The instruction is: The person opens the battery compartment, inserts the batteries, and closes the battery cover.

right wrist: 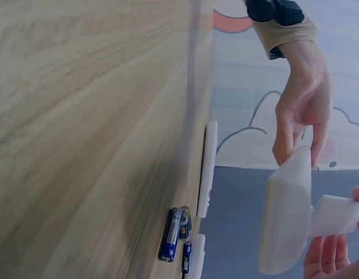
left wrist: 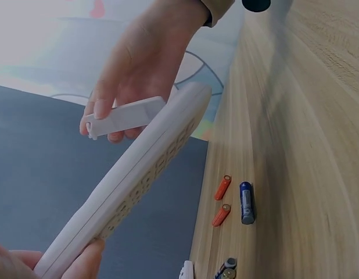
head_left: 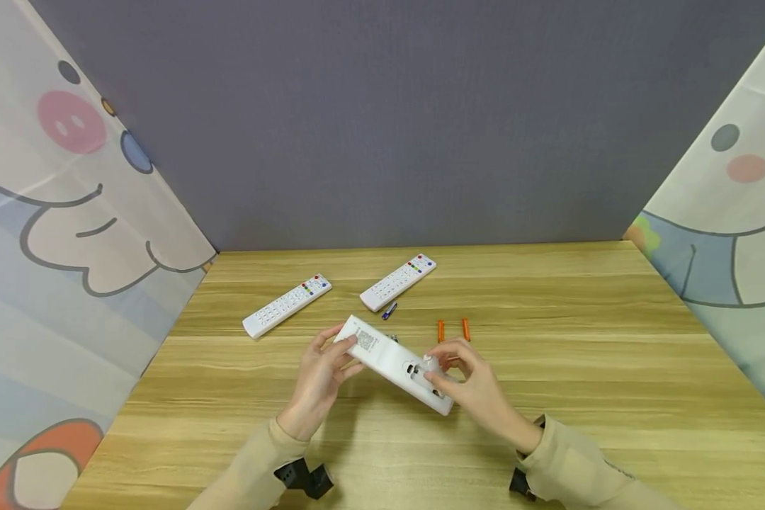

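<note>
My left hand grips the far end of a white remote control, held tilted above the table with its back up. Its battery compartment lies open at the end near my right hand. There, my right fingers and thumb pinch a small white battery cover, lifted off the back and close over the compartment. In the left wrist view the remote's button side faces down toward the table. From the right wrist view the cover stands out beside the remote's end.
Two white remotes, one at left and one at centre, lie buttons up on the wooden table. Two orange batteries lie near a blue battery, and several more batteries lie beyond. A grey panel stands behind.
</note>
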Demonstrator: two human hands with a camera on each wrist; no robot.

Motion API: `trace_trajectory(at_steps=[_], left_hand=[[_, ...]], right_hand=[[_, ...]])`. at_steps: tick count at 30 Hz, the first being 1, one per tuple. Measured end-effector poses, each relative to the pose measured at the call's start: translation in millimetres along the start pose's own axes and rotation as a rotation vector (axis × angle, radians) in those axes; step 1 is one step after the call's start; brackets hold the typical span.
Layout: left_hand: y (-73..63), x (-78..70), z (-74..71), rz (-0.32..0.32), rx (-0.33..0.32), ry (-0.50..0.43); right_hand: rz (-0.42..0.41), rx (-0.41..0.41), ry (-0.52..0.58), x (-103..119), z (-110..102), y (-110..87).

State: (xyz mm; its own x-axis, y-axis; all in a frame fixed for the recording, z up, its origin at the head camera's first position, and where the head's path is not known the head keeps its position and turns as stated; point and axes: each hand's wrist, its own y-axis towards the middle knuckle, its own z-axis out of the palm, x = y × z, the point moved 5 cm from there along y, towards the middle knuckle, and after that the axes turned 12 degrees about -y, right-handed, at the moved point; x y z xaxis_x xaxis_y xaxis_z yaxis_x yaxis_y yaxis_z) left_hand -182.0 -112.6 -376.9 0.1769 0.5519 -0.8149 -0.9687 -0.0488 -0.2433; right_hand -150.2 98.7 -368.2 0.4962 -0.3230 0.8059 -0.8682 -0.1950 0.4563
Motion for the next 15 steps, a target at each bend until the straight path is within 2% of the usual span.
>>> trace_trajectory(at_steps=[3, 10, 15], left_hand=[[0.2, 1.5, -0.5, 0.000, -0.003, 0.002], [0.9, 3.4, -3.4, 0.001, -0.012, -0.006], [1.1, 3.1, -5.5, -0.001, -0.013, -0.012]], right_hand=[[0.031, -0.006, 0.020, -1, -2, 1.4], [0.163, 0.003, 0.033, -10, -13, 6.0], [0.202, 0.012, 0.018, -15, -23, 8.4]])
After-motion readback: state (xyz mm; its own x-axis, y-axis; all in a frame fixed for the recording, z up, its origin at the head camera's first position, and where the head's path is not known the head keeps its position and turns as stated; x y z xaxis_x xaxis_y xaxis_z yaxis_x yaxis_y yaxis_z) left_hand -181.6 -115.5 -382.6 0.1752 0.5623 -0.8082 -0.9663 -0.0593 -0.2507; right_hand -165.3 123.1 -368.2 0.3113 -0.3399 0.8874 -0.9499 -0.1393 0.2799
